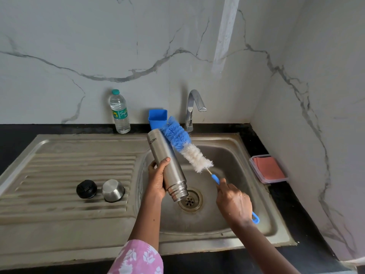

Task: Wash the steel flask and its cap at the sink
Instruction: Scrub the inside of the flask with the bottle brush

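Here the steel flask (166, 165) tilts mouth-down over the sink drain (190, 201), likely to empty, gripped by the left hand (157, 181), while the right hand (233, 202) grasps the bottle brush (178, 138) laid against its side; the steel cap (113, 190) waits left on the drainboard (59, 167).

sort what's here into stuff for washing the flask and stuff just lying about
For the job: flask in left hand; brush in right hand; steel cap; black stopper; sink; tap.
Lying about: water bottle; blue cup; clear box.
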